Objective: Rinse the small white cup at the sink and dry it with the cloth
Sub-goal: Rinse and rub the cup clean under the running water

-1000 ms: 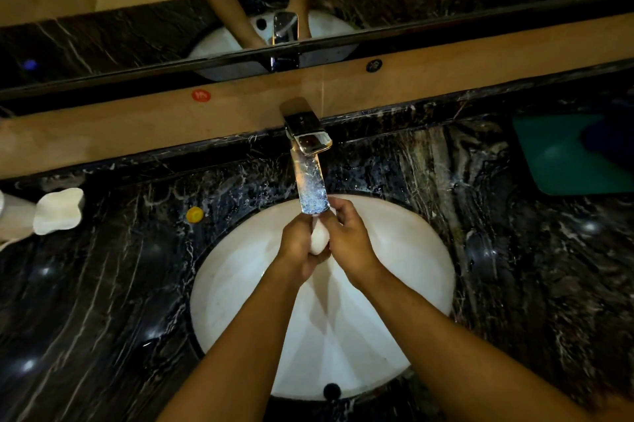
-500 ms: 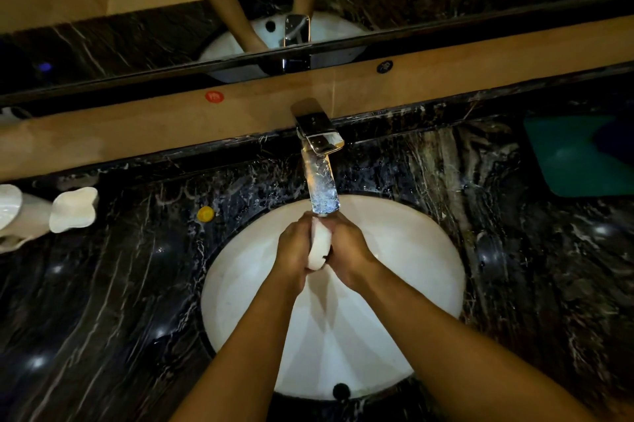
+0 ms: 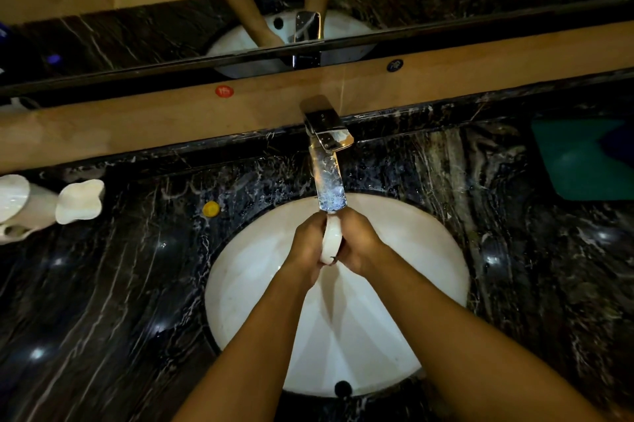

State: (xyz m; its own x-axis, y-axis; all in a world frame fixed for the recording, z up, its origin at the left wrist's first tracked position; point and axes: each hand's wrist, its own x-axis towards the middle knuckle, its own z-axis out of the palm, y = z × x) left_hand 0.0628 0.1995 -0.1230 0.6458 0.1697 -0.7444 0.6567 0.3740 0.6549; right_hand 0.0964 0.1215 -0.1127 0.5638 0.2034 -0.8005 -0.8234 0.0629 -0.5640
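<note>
Both forearms bare to the frame edge; no sleeves, watch or rings visible on left hand [image 3: 308, 246] or right hand [image 3: 356, 243].

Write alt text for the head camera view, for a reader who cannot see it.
Both bare hands, left hand and right hand, clasp a small white cup under a chrome faucet over a white oval sink set in black marble. A teal cloth lies far right.
</note>
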